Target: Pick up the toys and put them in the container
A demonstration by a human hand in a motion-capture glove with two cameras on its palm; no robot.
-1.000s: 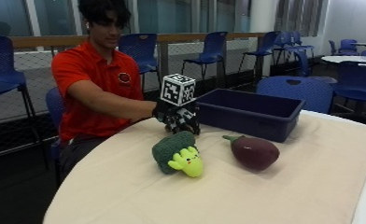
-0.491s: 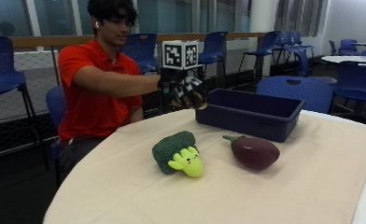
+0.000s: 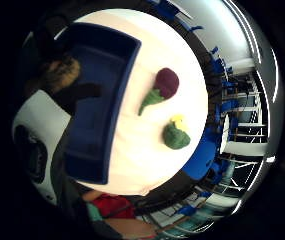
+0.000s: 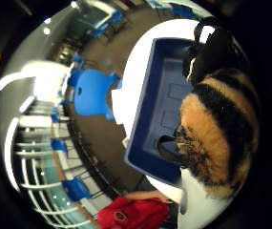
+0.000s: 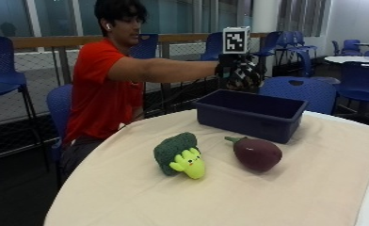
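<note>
My gloved right hand (image 5: pixel 239 73) is raised above the back of the dark blue container (image 5: pixel 247 124) and grips a furry orange-and-black striped toy (image 4: pixel 216 138). That toy (image 3: pixel 57 75) hangs over the container's bare inside (image 4: pixel 169 95). On the cream tablecloth in front of the container lie a green broccoli toy (image 5: pixel 178 157) with a yellow face and a dark purple eggplant toy (image 5: pixel 256 153). The little finger side palm view also shows the broccoli (image 3: pixel 174 135) and the eggplant (image 3: pixel 164 82) beside the container (image 3: pixel 130 70).
The round table (image 5: pixel 140 202) drops off close at the left and front. Blue chairs (image 5: pixel 297 89) stand behind the container and further back. A white table (image 5: pixel 360 59) stands at the far right.
My hand has risen from table height beside the container and moved out over it, carrying the striped toy. The broccoli and eggplant have not moved.
</note>
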